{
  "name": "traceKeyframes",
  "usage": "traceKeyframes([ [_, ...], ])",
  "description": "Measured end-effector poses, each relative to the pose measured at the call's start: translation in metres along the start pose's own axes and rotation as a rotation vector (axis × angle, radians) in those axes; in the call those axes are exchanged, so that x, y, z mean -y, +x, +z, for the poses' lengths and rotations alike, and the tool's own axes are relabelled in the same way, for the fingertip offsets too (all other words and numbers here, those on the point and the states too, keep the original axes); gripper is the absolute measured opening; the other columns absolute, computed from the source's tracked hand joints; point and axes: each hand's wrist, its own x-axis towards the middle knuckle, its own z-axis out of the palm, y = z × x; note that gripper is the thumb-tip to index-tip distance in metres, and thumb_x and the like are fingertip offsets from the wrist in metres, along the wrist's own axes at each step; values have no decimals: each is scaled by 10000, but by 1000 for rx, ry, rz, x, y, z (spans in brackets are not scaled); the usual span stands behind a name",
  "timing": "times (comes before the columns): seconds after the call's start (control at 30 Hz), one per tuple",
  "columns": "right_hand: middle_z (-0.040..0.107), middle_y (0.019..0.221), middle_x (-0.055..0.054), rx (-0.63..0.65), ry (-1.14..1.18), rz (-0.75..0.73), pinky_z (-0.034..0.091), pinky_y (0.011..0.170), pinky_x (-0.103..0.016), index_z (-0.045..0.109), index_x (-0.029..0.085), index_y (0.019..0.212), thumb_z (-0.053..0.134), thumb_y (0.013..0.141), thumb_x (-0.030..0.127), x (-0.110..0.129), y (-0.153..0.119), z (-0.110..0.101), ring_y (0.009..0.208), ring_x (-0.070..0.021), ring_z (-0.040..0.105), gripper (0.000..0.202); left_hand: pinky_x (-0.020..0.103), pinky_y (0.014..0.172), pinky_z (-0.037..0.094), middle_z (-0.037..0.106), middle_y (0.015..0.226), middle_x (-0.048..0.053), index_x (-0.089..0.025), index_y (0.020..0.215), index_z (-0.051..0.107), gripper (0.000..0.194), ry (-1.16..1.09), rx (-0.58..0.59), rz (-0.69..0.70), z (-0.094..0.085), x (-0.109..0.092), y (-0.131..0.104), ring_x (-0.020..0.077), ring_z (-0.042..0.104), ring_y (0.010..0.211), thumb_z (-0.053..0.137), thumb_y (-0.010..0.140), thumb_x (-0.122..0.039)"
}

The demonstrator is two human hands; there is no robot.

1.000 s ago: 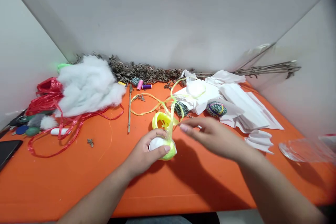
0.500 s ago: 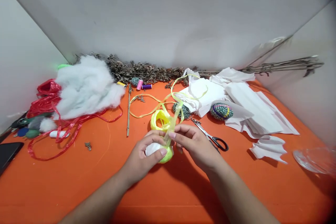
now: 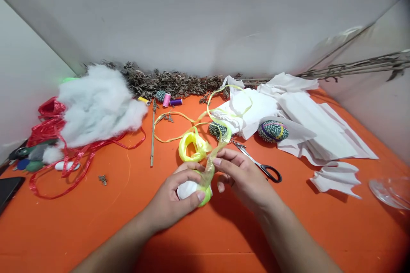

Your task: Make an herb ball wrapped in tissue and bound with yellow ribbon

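My left hand (image 3: 174, 194) is closed around a small white ball (image 3: 187, 189), thumb in front and fingers behind. Yellow-green plastic ribbon (image 3: 209, 171) is wrapped over the ball's right side. From there the ribbon rises to my right hand (image 3: 241, 175), which pinches it between thumb and index finger. Just beyond the ball lies the yellow ribbon roll (image 3: 185, 147), its loose loops trailing back across the orange table (image 3: 128, 222). Scissors with black handles (image 3: 270, 172) rest to the right of my right hand. Part of the ball is hidden by my fingers.
White fluffy stuffing (image 3: 99, 104) and red ribbon (image 3: 51, 130) lie at left. Thread spools (image 3: 166, 100), a thin stick (image 3: 152, 136) and dried stalks (image 3: 173, 83) are behind. At right are white paper sheets (image 3: 317, 128), a yarn-wrapped ball (image 3: 273, 131) and a clear plastic container (image 3: 389, 192).
My right hand has drawn the ribbon slightly outward to the right of the ball, so the strip now slants more. My left hand keeps its hold. The camera view has shifted a little.
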Motion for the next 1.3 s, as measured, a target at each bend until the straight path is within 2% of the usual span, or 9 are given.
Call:
traceKeyframes([
  [0.23,693,897,-29,136,-191,-84,518,666,-237,729,220,954,834,733,303,-2,-8,-6,792,-143,616,258,432,1063,410,568,1256,91,-210,939,674,173,96,27,43,2,-4,0,278,536,1233,694,847,-355],
  [0.33,679,754,-5,98,-210,-59,500,600,-235,742,204,828,822,748,358,-2,-8,-7,653,-117,587,191,396,1007,453,572,1247,88,-209,984,620,207,58,30,26,3,-3,-1,263,561,1191,695,850,-347],
  [0.5,674,685,2,135,-162,-30,490,504,-221,742,196,795,817,750,387,0,-8,-6,539,-97,562,210,339,849,528,608,1201,81,-279,1323,406,551,-46,122,-93,5,0,-6,214,644,1006,700,859,-327],
  [0.6,691,705,-9,123,-145,-17,495,504,-227,747,196,829,834,729,383,-1,-7,-6,542,-102,566,230,419,1022,464,475,1442,118,-336,1444,296,734,-10,133,-59,3,3,-7,276,559,1238,719,846,-290],
  [0.73,708,753,-25,105,-145,0,513,558,-239,752,186,863,842,718,382,-4,-5,-8,600,-118,603,260,515,1167,303,271,1607,119,-395,1531,101,961,61,161,16,0,4,-8,332,274,1476,736,826,-244],
  [0.87,726,836,-38,101,-185,-21,535,659,-265,755,201,852,830,734,376,-8,-4,-8,735,-154,647,224,516,1202,233,108,1666,61,-472,1516,-53,1077,112,170,121,2,2,-9,301,147,1520,721,825,-185],
  [1.07,713,865,-30,110,-235,-36,522,723,-276,737,200,857,787,784,383,-12,-5,-2,800,-162,647,204,555,1212,182,-35,1676,48,-467,1522,-50,1076,240,108,224,5,2,-11,339,121,1519,703,822,-150],
  [1.2,719,863,-41,65,-312,-104,531,683,-296,741,211,868,757,815,379,-15,-7,2,777,-182,662,177,562,1211,183,21,1674,56,-467,1519,-88,1115,270,64,224,5,4,-12,341,117,1520,723,813,-173],
  [1.3,738,917,-62,-29,-527,-322,559,723,-342,756,239,905,710,860,319,-14,-11,2,863,-227,688,103,506,1201,259,161,1655,65,-451,1528,-43,1088,239,18,124,4,3,-10,310,216,1503,742,813,-210],
])
